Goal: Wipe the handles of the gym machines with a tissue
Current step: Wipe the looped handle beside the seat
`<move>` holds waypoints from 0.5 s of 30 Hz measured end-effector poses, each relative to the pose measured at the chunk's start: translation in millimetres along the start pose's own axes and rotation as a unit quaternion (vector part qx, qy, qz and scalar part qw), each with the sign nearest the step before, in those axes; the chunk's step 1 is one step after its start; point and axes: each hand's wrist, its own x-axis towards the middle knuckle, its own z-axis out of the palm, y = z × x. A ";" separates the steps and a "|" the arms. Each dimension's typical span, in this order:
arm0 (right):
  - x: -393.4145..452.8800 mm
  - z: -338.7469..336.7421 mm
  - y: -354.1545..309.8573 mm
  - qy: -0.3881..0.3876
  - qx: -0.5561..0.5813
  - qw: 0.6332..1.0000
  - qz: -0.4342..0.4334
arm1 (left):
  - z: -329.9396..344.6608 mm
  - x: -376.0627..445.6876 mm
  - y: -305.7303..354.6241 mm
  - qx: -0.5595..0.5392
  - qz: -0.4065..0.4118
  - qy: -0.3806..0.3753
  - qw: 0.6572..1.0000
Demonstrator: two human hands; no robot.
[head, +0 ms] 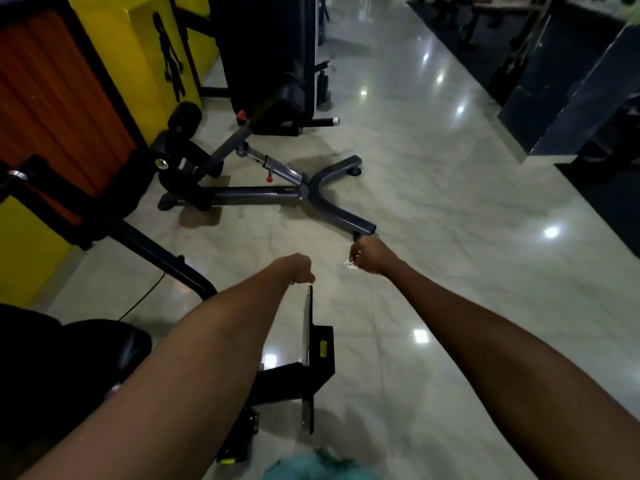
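Hands reaching forward above a black machine bracket [320, 355]
Right hand [369, 256] is curling its fingers around a white tissue [350, 265], out beyond the bracket and to its right; left hand [299, 268] is hanging as a closed fist just above the bracket's upper tip, gripping nothing visible

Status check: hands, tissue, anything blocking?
Right hand gripping a white tissue, held over the floor. Left hand fisted, seemingly empty, above a black machine bracket. No handle touched. Nothing blocking.
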 end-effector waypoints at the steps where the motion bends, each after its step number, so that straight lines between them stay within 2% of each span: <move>1: 4.2 -1.5 6.9 0.008 0.005 1.000 0.006 | -4.2 9.8 8.4 0.006 0.004 0.001 1.000; 6: 26.2 1.1 37.3 -0.018 -0.001 1.000 0.002 | -19.6 55.5 35.8 -0.017 0.005 0.013 1.000; 8: 37.0 0.1 45.8 -0.022 -0.005 1.000 -0.008 | -21.2 67.0 39.3 0.001 0.012 0.045 0.999; 15: 121.9 -10.9 68.9 -0.059 -0.062 0.993 -0.076 | -35.7 134.5 11.5 -0.015 -0.051 0.077 0.996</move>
